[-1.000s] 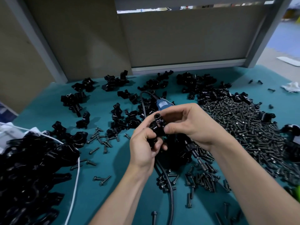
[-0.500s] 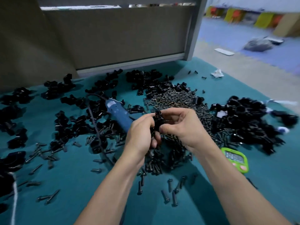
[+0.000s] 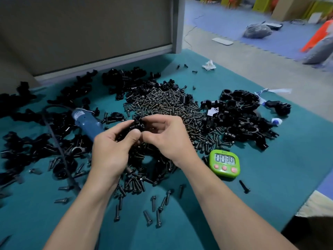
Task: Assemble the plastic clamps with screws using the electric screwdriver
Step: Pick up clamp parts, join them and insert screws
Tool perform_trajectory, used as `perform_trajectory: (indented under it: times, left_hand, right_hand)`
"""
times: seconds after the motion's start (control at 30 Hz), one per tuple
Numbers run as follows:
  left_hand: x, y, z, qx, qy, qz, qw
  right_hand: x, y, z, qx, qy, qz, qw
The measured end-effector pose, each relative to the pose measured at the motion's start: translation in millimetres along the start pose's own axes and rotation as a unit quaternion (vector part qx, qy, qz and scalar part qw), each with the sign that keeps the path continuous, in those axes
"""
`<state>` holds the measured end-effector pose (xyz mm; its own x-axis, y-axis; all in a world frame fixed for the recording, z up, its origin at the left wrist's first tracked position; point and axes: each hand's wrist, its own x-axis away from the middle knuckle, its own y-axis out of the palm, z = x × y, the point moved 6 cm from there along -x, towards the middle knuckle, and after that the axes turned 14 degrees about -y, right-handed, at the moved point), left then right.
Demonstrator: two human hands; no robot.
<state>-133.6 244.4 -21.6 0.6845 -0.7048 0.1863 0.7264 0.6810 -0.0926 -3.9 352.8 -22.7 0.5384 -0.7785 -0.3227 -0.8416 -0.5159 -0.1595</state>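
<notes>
Screws [image 3: 153, 202] lie loose low in the frame on the teal mat [image 3: 270, 204]. Mid-frame, left hand [image 3: 111, 150] and right hand [image 3: 167, 138] both pinch one black plastic clamp [image 3: 137, 122]. Left of them lies the blue electric screwdriver [image 3: 86, 121]; right, a green timer [image 3: 224, 162]. Farther up sits the big screw pile [image 3: 162, 103].

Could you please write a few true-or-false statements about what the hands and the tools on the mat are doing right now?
1. Both the left hand and right hand hold one black clamp. True.
2. The electric screwdriver is gripped in the right hand. False: it lies on the teal mat.
3. The green timer sits right of the hands. True.
4. The screw pile fills a tray. False: it lies loose on the mat.
</notes>
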Motion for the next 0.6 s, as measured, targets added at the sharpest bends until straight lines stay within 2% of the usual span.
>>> perform_trajectory:
  times: [0.23, 0.4, 0.6]
  left_hand:
    - [10, -7, 17, 0.071, 0.002, -0.034, 0.997]
    - [22, -43, 25, 0.147, 0.000, -0.015, 0.989]
    - [33, -98, 8, 0.181, -0.021, 0.008, 0.983]
  right_hand:
    - [8, 9, -29, 0.014, -0.073, -0.014, 0.997]
    - [9, 38, -72, 0.050, -0.156, -0.065, 0.984]
    - [4, 100, -91, 0.064, -0.159, -0.162, 0.972]
